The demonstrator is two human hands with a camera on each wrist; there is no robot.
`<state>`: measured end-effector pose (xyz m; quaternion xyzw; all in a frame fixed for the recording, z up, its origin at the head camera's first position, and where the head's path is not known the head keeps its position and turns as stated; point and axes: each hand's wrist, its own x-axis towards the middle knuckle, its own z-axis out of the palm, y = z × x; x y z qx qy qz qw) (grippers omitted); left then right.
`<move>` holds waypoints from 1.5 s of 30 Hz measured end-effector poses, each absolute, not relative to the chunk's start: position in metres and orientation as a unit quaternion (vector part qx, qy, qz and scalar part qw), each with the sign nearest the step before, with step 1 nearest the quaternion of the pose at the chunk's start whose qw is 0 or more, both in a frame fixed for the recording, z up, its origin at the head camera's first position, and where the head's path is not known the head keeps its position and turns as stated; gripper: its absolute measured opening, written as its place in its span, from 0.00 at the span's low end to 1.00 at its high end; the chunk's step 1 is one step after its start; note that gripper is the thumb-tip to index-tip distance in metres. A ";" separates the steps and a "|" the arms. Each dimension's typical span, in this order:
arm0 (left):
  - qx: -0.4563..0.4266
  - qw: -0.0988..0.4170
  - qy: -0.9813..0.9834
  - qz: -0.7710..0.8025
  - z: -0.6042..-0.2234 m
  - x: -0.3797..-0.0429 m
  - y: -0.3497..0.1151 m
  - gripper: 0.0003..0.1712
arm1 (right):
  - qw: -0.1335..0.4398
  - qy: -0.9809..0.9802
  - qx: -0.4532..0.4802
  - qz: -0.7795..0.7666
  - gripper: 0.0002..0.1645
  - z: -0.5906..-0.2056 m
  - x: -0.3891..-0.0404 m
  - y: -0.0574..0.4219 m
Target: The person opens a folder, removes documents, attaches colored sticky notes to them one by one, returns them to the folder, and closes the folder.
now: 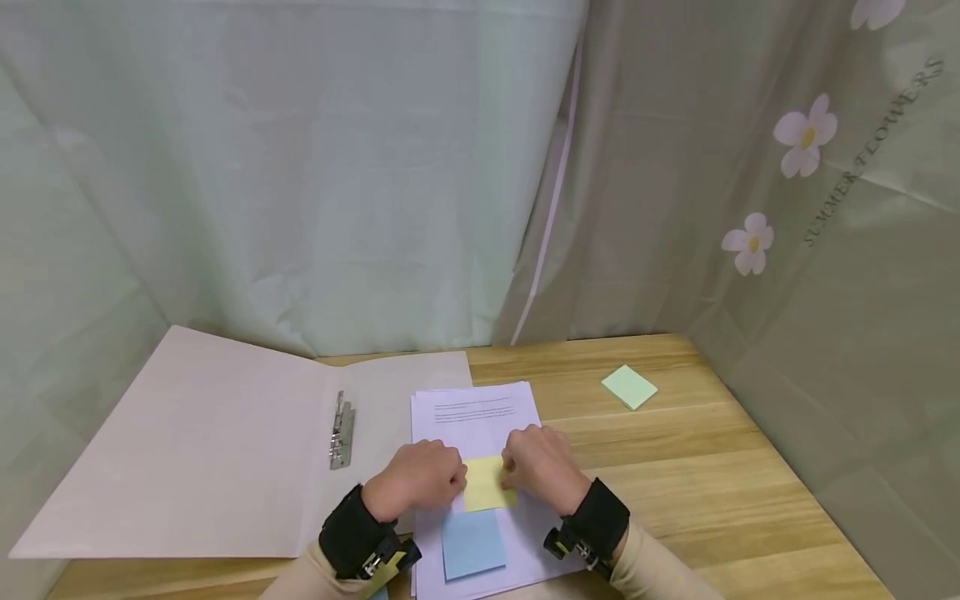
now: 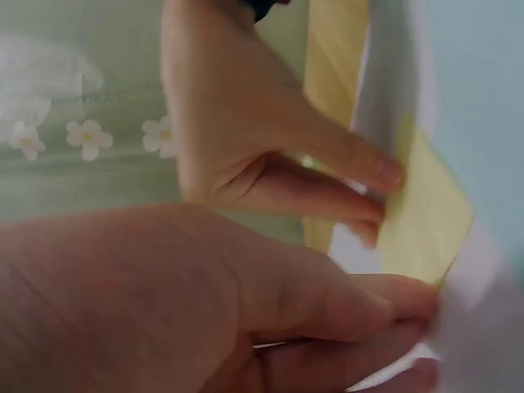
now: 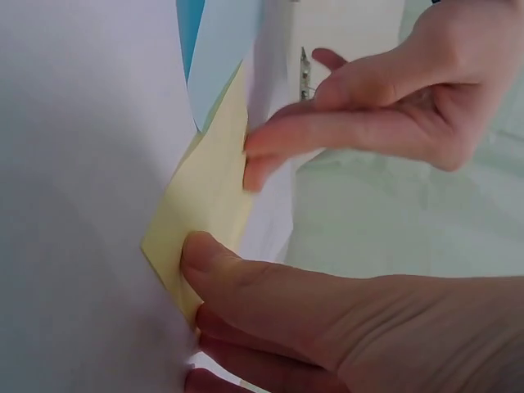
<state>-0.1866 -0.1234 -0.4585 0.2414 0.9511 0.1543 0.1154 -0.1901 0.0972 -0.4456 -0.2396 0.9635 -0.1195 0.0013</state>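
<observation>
A yellow sticky note (image 1: 483, 485) lies over the printed sheets (image 1: 476, 410), between both hands. My left hand (image 1: 423, 475) pinches its left edge; in the left wrist view the thumb and a fingertip meet at a corner of the note. On the opposite edge, my right hand (image 1: 542, 467) grips the note, its thumb on top and other fingers beneath, as the right wrist view shows. Just below, a blue sticky note (image 1: 474, 546) rests on the same sheets. Whether the yellow note is fully stuck down cannot be told.
An open pale binder (image 1: 187, 450) with a metal clip (image 1: 342, 431) spreads across the left, partly under the sheets. A light green sticky-note pad (image 1: 629, 387) lies at the back right of the wooden table (image 1: 720, 475). Curtains (image 1: 375, 175) enclose the table.
</observation>
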 end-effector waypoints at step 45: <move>0.201 0.107 0.962 0.152 -0.414 -0.161 -0.113 0.24 | 0.027 0.962 -0.235 -0.138 0.23 -0.442 -0.186 0.102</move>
